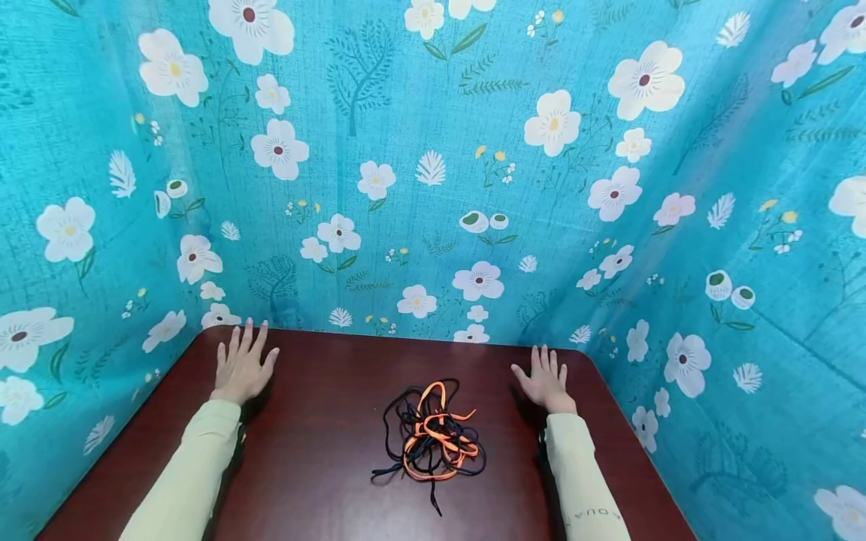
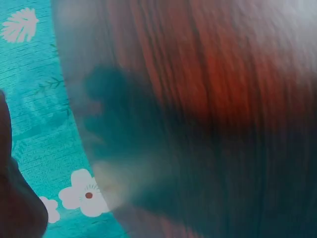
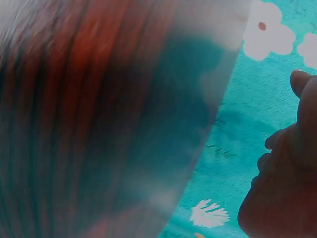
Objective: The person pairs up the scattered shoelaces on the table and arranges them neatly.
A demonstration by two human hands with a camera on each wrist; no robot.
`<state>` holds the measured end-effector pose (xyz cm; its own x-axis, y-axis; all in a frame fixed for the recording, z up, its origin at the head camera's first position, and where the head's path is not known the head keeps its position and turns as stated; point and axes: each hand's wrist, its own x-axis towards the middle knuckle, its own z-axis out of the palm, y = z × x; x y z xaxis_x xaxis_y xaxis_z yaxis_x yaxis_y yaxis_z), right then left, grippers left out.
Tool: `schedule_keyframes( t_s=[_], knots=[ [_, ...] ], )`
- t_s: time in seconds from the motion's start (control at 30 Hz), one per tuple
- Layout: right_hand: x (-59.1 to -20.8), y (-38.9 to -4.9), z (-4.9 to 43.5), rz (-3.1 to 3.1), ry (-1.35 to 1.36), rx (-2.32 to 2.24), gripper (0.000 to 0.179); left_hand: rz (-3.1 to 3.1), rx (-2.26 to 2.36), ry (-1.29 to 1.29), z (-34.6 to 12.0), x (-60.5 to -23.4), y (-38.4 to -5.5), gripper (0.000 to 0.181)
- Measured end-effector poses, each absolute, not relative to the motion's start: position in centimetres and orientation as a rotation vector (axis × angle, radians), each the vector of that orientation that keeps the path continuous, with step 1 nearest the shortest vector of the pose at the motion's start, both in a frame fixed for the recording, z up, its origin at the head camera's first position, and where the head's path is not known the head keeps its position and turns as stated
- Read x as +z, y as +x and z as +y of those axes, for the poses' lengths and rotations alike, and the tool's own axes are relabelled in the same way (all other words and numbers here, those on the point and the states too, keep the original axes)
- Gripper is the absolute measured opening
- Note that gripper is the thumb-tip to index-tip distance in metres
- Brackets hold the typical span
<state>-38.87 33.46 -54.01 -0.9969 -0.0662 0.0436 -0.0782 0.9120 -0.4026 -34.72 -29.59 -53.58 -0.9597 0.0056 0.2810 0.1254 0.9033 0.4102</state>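
A loose tangle of black cord (image 1: 393,425) and flat orange lace (image 1: 433,476) lies on the dark red-brown table (image 1: 318,451), right of its middle. How the strands cross is too jumbled to follow. My left hand (image 1: 245,366) is at the table's far left corner, palm down with fingers spread, holding nothing. At the far right corner my right hand (image 1: 545,382) lies much the same way, its fingers straight and apart. Both hands are well away from the cords. In the left wrist view only a dark part of the left hand (image 2: 22,198) shows; the right wrist view shows the right hand (image 3: 282,183) from the side.
A turquoise cloth (image 1: 419,195) with white flowers hangs behind the table's far edge and along both sides. The glossy tabletop reflects light in both wrist views. Pale sleeves (image 1: 192,466) cover both forearms.
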Motion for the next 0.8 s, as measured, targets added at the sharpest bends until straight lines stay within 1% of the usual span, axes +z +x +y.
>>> schedule_keyframes(
  t_s=[0.07, 0.13, 0.27, 0.33, 0.4, 0.57, 0.63, 0.73, 0.8],
  knots=[
    [-53.6, -38.9, 33.3, -3.035, 0.170, 0.620, 0.089, -2.763, -0.674, -0.152, -29.4, -53.6, -34.9, 0.069],
    [-52.9, -38.6, 32.6, -3.046, 0.242, 0.581, 0.084, -2.725, -0.761, -0.203, -29.0, -53.4, -34.9, 0.062],
    [-50.6, -37.1, 30.3, -3.104, 0.329, 0.711, 0.065, -2.647, -0.959, -0.313, -27.3, -52.5, -34.9, 0.041],
    [-49.7, -36.3, 28.7, -3.106, 0.360, 0.830, 0.054, -2.630, -1.020, -0.384, -26.0, -51.8, -34.8, 0.034],
    [-49.1, -35.6, 26.9, -3.080, 0.434, 0.915, 0.048, -2.641, -1.040, -0.462, -24.5, -51.1, -34.3, 0.029],
    [-49.0, -34.3, 22.5, -3.024, 0.800, 0.999, 0.040, -2.721, -1.043, -0.682, -20.4, -50.2, -32.7, 0.023],
    [-49.4, -34.0, 21.0, -3.031, 0.927, 1.004, 0.041, -2.752, -1.055, -0.768, -18.7, -50.2, -31.9, 0.023],
    [-50.4, -33.4, 19.0, -3.074, 1.031, 0.976, 0.038, -2.796, -1.079, -0.862, -16.5, -50.4, -30.7, 0.024],
    [-51.2, -33.1, 17.9, -3.092, 1.074, 0.925, 0.028, -2.824, -1.101, -0.902, -15.2, -50.8, -29.8, 0.025]
  ],
)
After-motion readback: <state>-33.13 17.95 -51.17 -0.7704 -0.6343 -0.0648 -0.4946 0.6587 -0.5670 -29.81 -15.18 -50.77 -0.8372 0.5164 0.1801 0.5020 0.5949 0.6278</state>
